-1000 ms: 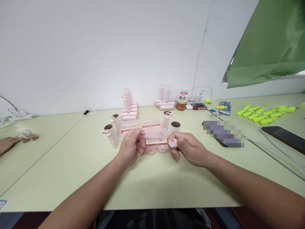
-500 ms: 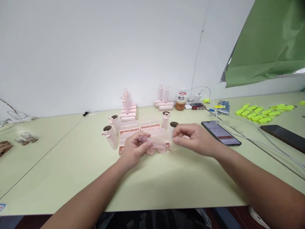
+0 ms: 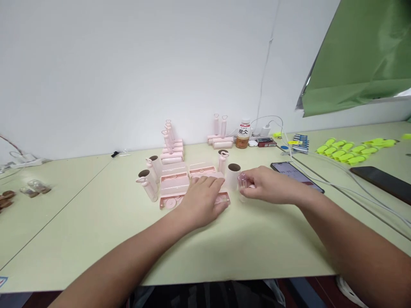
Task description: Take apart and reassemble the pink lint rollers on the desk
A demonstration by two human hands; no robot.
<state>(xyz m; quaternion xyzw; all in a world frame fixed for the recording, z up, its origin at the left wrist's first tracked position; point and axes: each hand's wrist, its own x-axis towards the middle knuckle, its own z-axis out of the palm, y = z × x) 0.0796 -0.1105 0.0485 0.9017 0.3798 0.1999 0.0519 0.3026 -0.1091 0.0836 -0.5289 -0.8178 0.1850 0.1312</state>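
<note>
My right hand (image 3: 265,186) is closed around a clear plastic tube-like piece (image 3: 243,183) with a faintly purple end, held upright beside a white roll with a brown core (image 3: 233,173). My left hand (image 3: 204,201) stretches its fingers over the pink plastic cases (image 3: 175,184), palm down, and hides part of them. Whether it touches them I cannot tell. Pink round parts (image 3: 171,203) lie in the front case. Pink handles with loops (image 3: 149,190) stand at the left beside another white roll (image 3: 146,179); a similar handle (image 3: 222,162) stands behind my left hand.
Assembled pink lint rollers (image 3: 171,149) stand in a row near the wall, with two more (image 3: 223,139) to their right. A labelled bottle (image 3: 243,134), a phone (image 3: 295,176), white cables (image 3: 334,184) and several neon-yellow items (image 3: 340,149) occupy the right side.
The clear piece has passed from my left hand to my right hand. My left hand has moved right and forward over the pink cases, its fingers now stretched out.
</note>
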